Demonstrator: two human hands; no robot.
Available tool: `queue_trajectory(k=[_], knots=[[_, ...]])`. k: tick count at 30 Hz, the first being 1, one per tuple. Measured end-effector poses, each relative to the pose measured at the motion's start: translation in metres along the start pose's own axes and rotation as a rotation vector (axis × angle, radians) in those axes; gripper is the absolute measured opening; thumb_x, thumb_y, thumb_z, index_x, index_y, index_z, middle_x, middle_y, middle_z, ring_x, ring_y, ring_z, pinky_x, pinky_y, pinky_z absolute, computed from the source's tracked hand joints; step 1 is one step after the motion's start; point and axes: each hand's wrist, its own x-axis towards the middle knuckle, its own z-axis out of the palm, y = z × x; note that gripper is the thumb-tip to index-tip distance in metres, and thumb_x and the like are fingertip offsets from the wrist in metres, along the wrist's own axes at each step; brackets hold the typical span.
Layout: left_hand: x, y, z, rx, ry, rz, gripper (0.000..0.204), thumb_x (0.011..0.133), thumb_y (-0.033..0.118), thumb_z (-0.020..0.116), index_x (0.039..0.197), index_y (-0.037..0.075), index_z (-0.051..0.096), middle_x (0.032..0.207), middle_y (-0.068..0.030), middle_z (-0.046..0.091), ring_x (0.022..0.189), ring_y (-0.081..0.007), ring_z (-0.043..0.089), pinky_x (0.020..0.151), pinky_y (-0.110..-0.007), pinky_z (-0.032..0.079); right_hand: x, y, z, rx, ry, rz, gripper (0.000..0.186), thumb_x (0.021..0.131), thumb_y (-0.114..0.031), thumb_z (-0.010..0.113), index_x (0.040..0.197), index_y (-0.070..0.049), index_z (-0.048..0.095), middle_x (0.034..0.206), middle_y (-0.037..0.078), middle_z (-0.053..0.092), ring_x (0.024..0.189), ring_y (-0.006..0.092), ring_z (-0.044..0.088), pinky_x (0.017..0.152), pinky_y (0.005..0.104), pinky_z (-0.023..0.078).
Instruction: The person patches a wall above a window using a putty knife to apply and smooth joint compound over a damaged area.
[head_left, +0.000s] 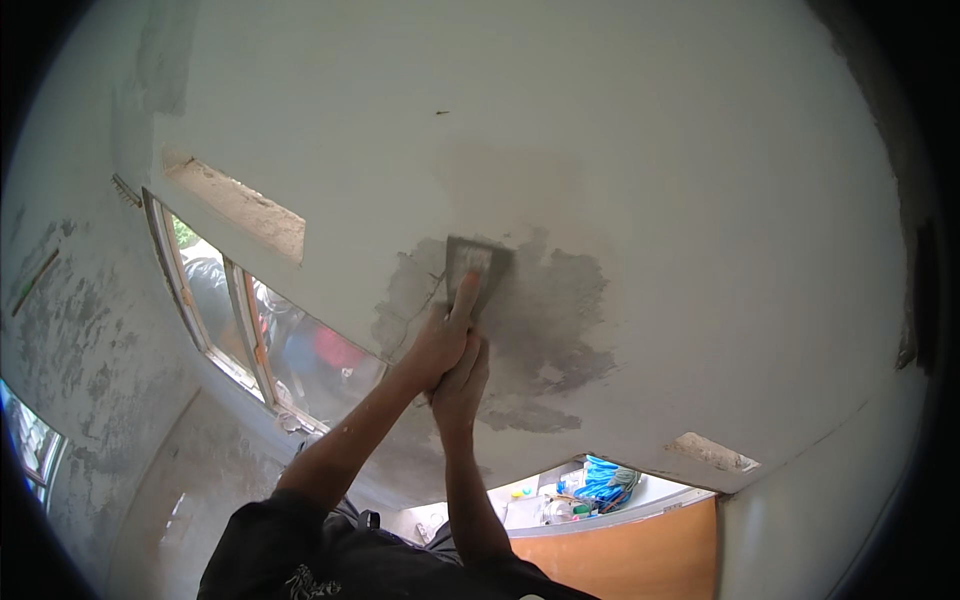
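A wide-bladed putty knife (478, 256) lies against a pale plastered surface (700, 220), over a rough grey patch (560, 300). My left hand (445, 335) is closed around its handle, with one finger stretched along toward the blade. Just below, my right hand (462, 378) is closed too, pressed against the left hand at the lower end of the handle. Both hands hide most of the handle. A thin crack (415, 318) runs through the patch to the left of the blade.
At left is a framed window (245, 325), with a rough recess (235, 205) above it. Another recess (712, 450) sits at lower right. Below, an opening shows a coiled blue hose or cable (608, 485) above an orange-brown panel (630, 555). The left wall (80, 320) has grey smears.
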Motion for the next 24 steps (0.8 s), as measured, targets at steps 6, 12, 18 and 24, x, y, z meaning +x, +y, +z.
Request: queue_trajectory(k=[6,12,18,24], knots=[[0.008,-0.001,-0.003,0.077,-0.106,0.069,0.051,0.095,0.036,0.045,0.134,0.004,0.040,0.081,-0.0189,0.056,0.069,-0.0261,0.056,0.071,-0.039,0.047,0.005,-0.025,0.005,0.086,0.018,-0.006,0.043,0.099,-0.039,0.033,0.101,0.001,0.048,0.067,0.006,0.048,0.047,0.0081,0.045,0.035,0.0256,0.032],[0.016,0.013,0.011,-0.026,-0.011,-0.056,0.064,0.090,0.060,0.037,0.075,-0.001,0.048,0.061,-0.0106,0.049,0.061,-0.0179,0.049,0.062,-0.034,0.043,0.021,-0.020,-0.010,0.010,-0.045,0.038,0.045,0.099,-0.042,0.033,0.102,0.000,0.048,0.071,0.006,0.050,0.046,0.0087,0.045,0.035,0.0256,0.032],[0.008,-0.012,0.018,0.070,-0.210,-0.060,0.067,0.087,0.011,0.051,0.147,0.014,0.022,0.088,-0.0305,0.053,0.082,-0.0385,0.056,0.076,-0.043,0.047,0.008,-0.044,-0.010,0.159,0.039,0.242,0.048,0.099,-0.042,0.032,0.106,0.002,0.050,0.076,0.008,0.054,0.052,0.0119,0.050,0.040,0.0263,0.036],[0.012,-0.011,0.023,0.374,-0.087,0.316,0.054,0.092,0.028,0.050,0.139,0.005,0.037,0.083,-0.0267,0.055,0.081,-0.0354,0.058,0.074,-0.043,0.047,0.019,-0.049,-0.020,0.110,-0.017,0.211,0.037,0.098,-0.032,0.040,0.111,0.002,0.049,0.074,0.010,0.052,0.060,0.0165,0.053,0.050,0.0295,0.042]])
